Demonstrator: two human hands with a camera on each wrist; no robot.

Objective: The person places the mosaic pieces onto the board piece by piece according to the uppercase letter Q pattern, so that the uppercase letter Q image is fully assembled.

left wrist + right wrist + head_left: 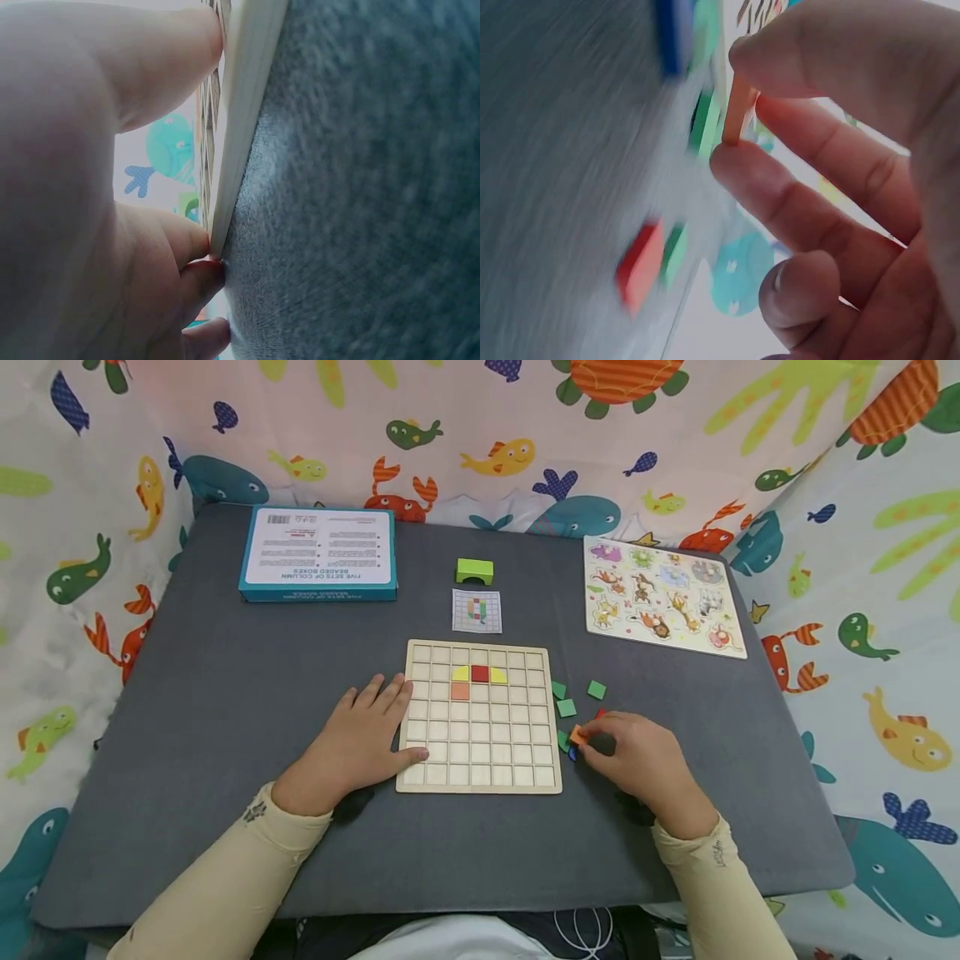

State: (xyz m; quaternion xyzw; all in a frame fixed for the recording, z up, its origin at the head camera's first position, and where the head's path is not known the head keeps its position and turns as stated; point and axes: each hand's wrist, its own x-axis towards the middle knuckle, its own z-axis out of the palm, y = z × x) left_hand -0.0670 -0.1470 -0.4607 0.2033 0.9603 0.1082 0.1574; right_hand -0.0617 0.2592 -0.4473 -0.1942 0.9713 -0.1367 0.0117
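Note:
My left hand [362, 735] rests at the left edge of a wooden grid board [480, 777], fingers spread, with the thumb over its lower left rim. Between thumb and fingertips my right hand [637, 760] pinches an orange square tile [739, 109], just right of the board. On the grid sit a red tile [480, 673] between two yellow pieces, and an orange tile [460, 692] below the left yellow one. Around the right hand lie several green tiles [566, 708], a red tile [640, 266] and a blue piece [673, 37], partly hidden in the head view.
Behind the board lies a small pattern card [477, 612] with a coloured grid figure, and behind that a green arch-shaped block [475, 571]. A blue-edged box [318, 554] stands at the back left. An animal picture board [663, 597] lies at the back right.

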